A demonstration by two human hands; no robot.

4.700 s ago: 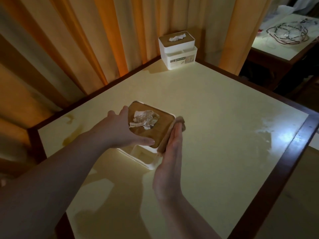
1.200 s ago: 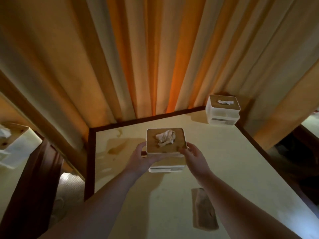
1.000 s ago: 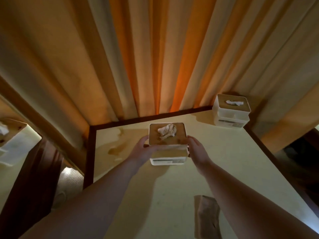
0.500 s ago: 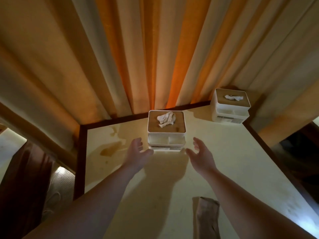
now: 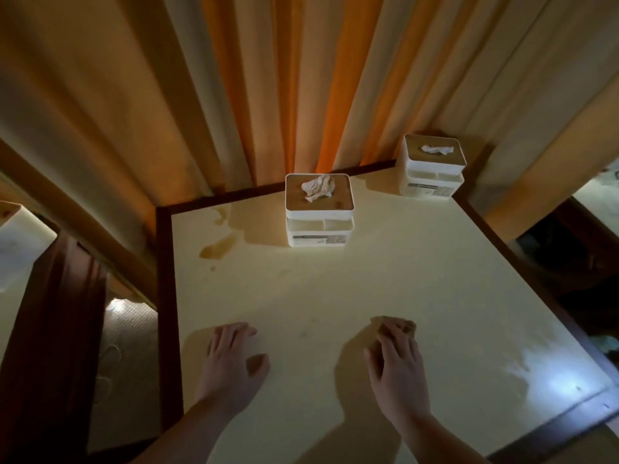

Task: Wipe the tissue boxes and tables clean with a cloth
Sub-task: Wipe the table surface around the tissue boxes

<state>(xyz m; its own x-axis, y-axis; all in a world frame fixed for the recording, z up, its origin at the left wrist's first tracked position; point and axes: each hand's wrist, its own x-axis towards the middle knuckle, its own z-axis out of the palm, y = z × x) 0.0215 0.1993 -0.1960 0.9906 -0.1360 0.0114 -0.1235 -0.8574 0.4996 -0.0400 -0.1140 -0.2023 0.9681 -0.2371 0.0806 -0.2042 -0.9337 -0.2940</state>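
Over a cream table [image 5: 385,279] edged in dark wood: left hand [image 5: 231,360] palm down, fingers loosely curled, holding nothing; right hand [image 5: 397,363] spread flat over a brown cloth [image 5: 400,327], only its far end visible. Forearms reaching in from below. Two tissue boxes: one [image 5: 319,211] mid-table at the far edge, another [image 5: 433,170] in the far right corner.

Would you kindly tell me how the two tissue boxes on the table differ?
The nearer tissue box stands midway along the table's far edge; the farther tissue box sits in the right corner. The nearer one's tissue is bunched high, the farther one's lies flatter. Both are white with brown lids.
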